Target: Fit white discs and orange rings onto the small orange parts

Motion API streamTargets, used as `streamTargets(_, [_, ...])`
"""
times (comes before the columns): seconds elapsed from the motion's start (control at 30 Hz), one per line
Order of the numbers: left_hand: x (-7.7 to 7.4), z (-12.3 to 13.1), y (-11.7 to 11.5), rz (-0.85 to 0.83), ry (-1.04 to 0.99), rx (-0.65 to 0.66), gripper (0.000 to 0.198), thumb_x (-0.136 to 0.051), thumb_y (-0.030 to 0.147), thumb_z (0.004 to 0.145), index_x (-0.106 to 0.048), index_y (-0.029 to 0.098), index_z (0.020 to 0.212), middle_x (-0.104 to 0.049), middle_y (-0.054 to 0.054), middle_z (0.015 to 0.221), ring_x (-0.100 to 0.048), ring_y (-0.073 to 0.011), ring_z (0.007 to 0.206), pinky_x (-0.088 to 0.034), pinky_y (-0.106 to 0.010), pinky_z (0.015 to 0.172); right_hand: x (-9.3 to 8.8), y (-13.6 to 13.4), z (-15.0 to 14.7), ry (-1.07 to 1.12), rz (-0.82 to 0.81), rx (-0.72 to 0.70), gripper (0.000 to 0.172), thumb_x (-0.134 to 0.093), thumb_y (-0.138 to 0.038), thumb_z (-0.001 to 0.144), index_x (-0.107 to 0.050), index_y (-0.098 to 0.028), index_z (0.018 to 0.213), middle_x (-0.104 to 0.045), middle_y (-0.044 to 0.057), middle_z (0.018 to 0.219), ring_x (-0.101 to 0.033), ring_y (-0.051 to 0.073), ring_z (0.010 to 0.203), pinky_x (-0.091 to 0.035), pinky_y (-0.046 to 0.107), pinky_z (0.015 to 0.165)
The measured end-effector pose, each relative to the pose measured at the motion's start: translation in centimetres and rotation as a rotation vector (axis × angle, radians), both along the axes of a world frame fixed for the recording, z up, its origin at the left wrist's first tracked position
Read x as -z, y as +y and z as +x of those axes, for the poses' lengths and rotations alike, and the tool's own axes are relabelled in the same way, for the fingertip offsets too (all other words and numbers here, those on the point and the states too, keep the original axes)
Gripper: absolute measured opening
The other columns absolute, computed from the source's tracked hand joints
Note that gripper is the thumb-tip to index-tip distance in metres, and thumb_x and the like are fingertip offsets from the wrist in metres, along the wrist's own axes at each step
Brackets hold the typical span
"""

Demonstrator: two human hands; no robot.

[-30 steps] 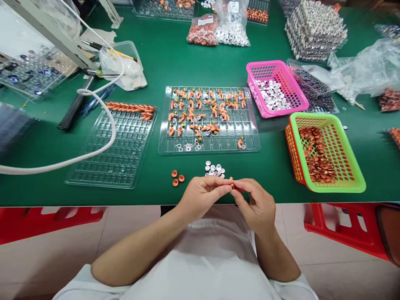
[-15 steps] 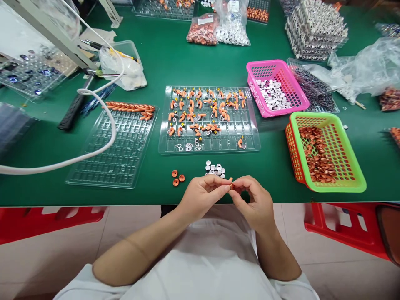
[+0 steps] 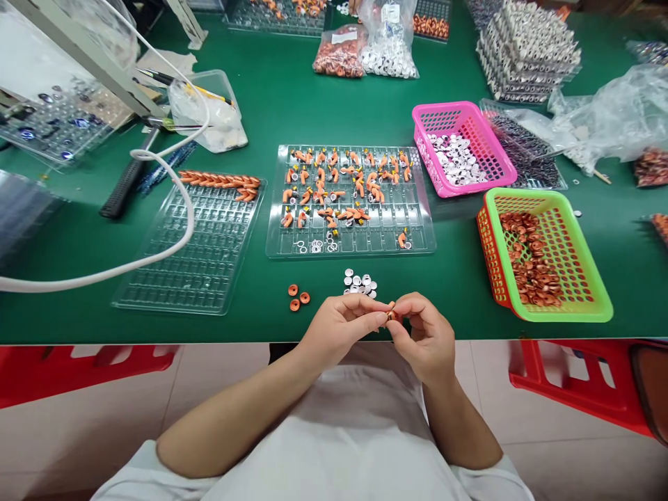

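Note:
Close to the table's front edge, my left hand [image 3: 337, 327] and my right hand [image 3: 428, 339] meet with fingertips pinched on one small copper-coloured part [image 3: 391, 316]. Fingers cover most of it; a rounded, shiny bit shows between them. Just beyond my left fingertips lies a loose pile of small white discs [image 3: 360, 282]. Left of that pile, three copper-coloured round pieces with dark centres [image 3: 305, 298] rest on the green table. Farther out is a clear compartment tray [image 3: 365, 245] with curved orange parts and small rings in many cells.
A pink basket [image 3: 443, 186] holds white discs; a green basket [image 3: 579, 306], nested in an orange one, holds copper-coloured pieces. At left are another clear tray [image 3: 172, 264], a white cable [image 3: 161, 254] and a black-handled hammer [image 3: 122, 188]. Filled bags [image 3: 339, 56] lie at the back.
Both hands keep their pinch together. The small part between the fingertips has turned slightly, and more of its rounded, shiny side shows. The things on the table have stayed put.

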State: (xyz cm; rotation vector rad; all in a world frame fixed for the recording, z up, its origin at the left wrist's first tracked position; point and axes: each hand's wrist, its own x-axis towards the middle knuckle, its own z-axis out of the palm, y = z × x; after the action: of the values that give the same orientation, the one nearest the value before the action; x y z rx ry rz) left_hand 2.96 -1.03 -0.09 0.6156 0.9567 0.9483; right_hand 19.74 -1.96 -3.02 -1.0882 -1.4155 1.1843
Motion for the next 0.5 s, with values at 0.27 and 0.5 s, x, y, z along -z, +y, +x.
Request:
streamTargets(0.27, [0.0,0.5,0.2,-0.022,0.015,-0.032,0.010,-0.082,0.023,0.073,-0.079,0.017,0.080,-0.078,-0.003,0.077,-0.071,-0.0136,0.072,-0.058,-0.022,0.071,0.3,0.0,-0.5,-0.054,0.081,0.059,0.019,-0.066,-0.010,0.082,-0.059,-0.024,0.094,-0.058,0.000,0.086,-0.056,0.013,0.070,-0.050,0.028,0.065])
streamTargets(0.5, [-0.2,0.8,0.3,-0.010,0.109,-0.106,0.014,-0.082,0.025,0.070,-0.075,0.016,0.079,-0.076,-0.003,0.075,-0.072,-0.0156,0.072,-0.059,-0.025,0.072,0.9,-0.3,-1.0,-0.201,0.328,0.134,0.028,-0.067,-0.007,0.080,-0.057,-0.025,0.100,-0.059,0.000,0.082,-0.056,0.015,0.073,-0.050,0.029,0.064])
